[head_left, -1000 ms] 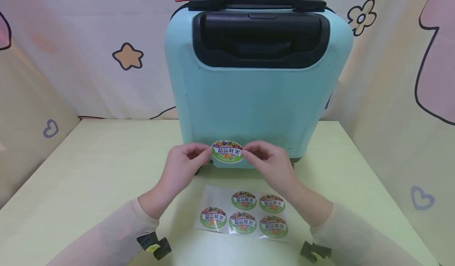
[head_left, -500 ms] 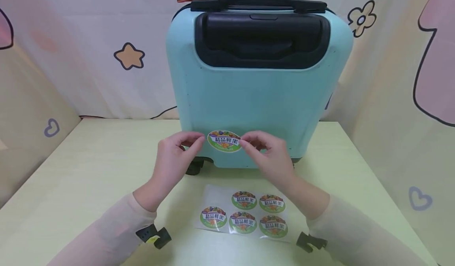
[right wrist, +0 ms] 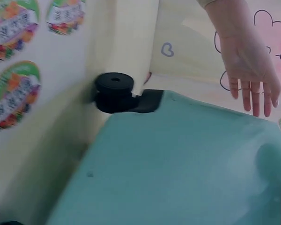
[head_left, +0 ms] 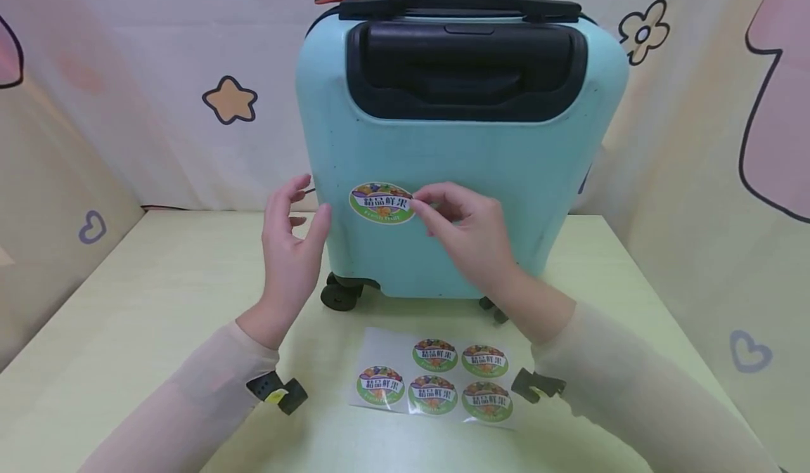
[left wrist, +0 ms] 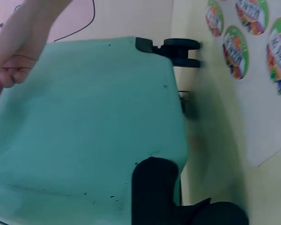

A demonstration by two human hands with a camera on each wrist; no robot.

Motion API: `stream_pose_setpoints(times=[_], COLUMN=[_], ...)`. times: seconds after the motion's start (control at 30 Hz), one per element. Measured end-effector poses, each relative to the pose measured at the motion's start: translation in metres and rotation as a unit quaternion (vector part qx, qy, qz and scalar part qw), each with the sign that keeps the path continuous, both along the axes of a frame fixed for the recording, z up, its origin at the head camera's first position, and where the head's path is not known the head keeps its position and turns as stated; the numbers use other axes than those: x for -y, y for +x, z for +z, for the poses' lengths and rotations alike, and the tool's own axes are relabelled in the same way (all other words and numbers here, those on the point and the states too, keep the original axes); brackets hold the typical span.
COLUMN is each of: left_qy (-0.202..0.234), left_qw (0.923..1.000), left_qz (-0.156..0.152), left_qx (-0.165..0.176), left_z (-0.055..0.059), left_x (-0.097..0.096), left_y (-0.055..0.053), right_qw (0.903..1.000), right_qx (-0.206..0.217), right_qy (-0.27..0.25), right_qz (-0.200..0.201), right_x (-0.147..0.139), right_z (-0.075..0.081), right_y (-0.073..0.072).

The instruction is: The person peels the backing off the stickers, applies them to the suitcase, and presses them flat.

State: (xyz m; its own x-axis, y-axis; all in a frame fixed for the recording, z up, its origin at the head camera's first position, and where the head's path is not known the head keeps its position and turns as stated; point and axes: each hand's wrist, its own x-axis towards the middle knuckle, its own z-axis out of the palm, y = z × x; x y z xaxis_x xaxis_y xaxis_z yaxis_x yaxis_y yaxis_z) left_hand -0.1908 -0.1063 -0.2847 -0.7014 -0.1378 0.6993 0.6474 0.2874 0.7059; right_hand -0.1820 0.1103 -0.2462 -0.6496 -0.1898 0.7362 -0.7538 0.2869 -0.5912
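Head view: one light-blue suitcase (head_left: 373,146) stands upright on the table (head_left: 190,276); its contents are hidden. One loose oval sticker (head_left: 382,204) is located at the left part of the suitcase face, below the black handle recess (head_left: 468,72); contact with the face cannot be determined. The right hand (head_left: 468,230) pinches the sticker's right end and obstructs part of the face. The left hand (head_left: 287,248), fingers parted and gripping nothing, is at the suitcase's left edge. The backing sheet (head_left: 382,346) in front carries five stickers (head_left: 432,395): two in the far row, three in the near row. Patterned cloth (head_left: 158,107) stands behind. Left wrist view: four sheet stickers are visible, some cropped; the right fingers are curled. Right wrist view: three sheet stickers are visible; the left fingers are extended, near one black wheel assembly (right wrist: 114,91).
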Motion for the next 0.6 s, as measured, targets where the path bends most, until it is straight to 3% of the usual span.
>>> stream_pose_setpoints(times=[0.27, 0.43, 0.6], left_qy=[0.001, 0.017, 0.026], left_qw=[0.9995, 0.9985, 0.9982], left_qz=[-0.031, -0.053, -0.051], left_qx=[0.009, -0.005, -0.020], left_z=[0.012, 0.018, 0.025], left_x=[-0.009, -0.015, -0.019], left_y=[-0.021, -0.032, -0.036], right_qw=[0.9999, 0.9998, 0.9996], right_qx=[-0.010, -0.014, -0.021], right_qy=[-0.005, -0.001, 0.000], right_qz=[-0.002, -0.013, -0.019], right_x=[0.020, 0.026, 0.029], right_z=[0.026, 0.031, 0.035], right_y=[-0.008, -0.012, -0.013])
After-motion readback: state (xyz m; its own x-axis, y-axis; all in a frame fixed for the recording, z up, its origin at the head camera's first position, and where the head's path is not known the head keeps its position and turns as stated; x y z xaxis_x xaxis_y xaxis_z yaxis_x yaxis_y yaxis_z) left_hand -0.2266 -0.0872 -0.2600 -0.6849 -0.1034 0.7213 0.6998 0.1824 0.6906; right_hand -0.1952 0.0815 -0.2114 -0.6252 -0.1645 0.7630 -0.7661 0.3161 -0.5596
